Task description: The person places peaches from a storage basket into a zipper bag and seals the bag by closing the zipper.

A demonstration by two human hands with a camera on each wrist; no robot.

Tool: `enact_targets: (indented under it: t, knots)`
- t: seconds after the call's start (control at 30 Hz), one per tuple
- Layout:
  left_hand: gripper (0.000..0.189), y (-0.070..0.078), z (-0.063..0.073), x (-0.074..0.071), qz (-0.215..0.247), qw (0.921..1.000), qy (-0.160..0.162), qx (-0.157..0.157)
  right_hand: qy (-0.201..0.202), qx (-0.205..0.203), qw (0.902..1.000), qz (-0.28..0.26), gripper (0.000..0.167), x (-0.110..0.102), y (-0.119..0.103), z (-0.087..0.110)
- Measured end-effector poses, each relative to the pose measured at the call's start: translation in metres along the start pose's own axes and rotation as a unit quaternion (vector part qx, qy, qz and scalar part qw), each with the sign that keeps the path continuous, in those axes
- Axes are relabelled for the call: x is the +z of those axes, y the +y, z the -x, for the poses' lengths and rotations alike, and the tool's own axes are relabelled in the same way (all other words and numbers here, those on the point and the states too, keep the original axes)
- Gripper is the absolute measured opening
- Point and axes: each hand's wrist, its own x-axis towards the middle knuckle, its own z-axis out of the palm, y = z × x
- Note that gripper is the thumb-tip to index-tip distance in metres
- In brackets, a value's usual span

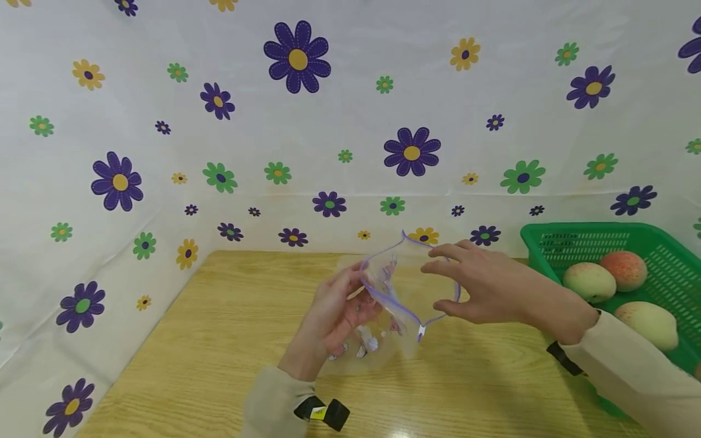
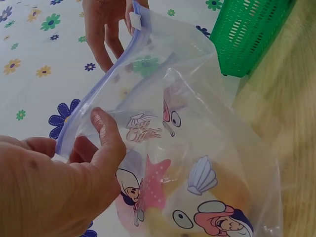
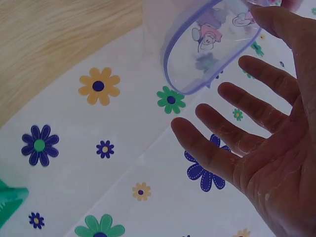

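A clear zip bag (image 1: pixel 378 340) with a purple rim and cartoon prints is held above the wooden table, its mouth wide apart. My left hand (image 1: pixel 342 310) pinches the rim on the left side. In the left wrist view, thumb and fingers of the left hand (image 2: pixel 74 173) lie on both sides of that rim. My right hand (image 1: pixel 487 283) is at the bag's right side, fingers spread and holding nothing. A white slider (image 2: pixel 135 20) sits on the rim. A yellow-orange patch (image 2: pixel 229 185) shows through the bag; whether it is inside, I cannot tell.
At the right stands a green plastic basket (image 1: pixel 597 231) with several round fruits, among them a yellowish one (image 1: pixel 588 281) and a redder one (image 1: pixel 624 271). A flower-printed sheet (image 1: pixel 350 109) hangs behind and to the left of the wooden table (image 1: pixel 219 353).
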Motion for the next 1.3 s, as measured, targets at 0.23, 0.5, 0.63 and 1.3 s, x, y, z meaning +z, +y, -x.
enact_targets:
  t: [0.23,0.5,0.63,1.3]
  knots:
    - [0.041,-0.007,-0.001,-0.001,-0.011,0.9999,-0.005,-0.009,0.023,-0.011,0.9948,0.099,0.055,0.0,0.002,0.014]
    - [0.037,-0.011,-0.001,-0.002,-0.016,0.9997,-0.014,-0.011,0.03,0.0,0.9872,0.156,0.062,-0.002,0.004,0.028]
    - [0.039,-0.012,0.0,-0.002,-0.018,0.9995,-0.022,-0.013,0.029,0.014,0.9854,0.167,0.065,-0.002,0.006,0.035]
    - [0.042,-0.011,-0.002,-0.001,-0.017,0.9991,-0.035,-0.016,0.017,0.075,0.983,0.167,0.059,-0.003,0.033,0.069]
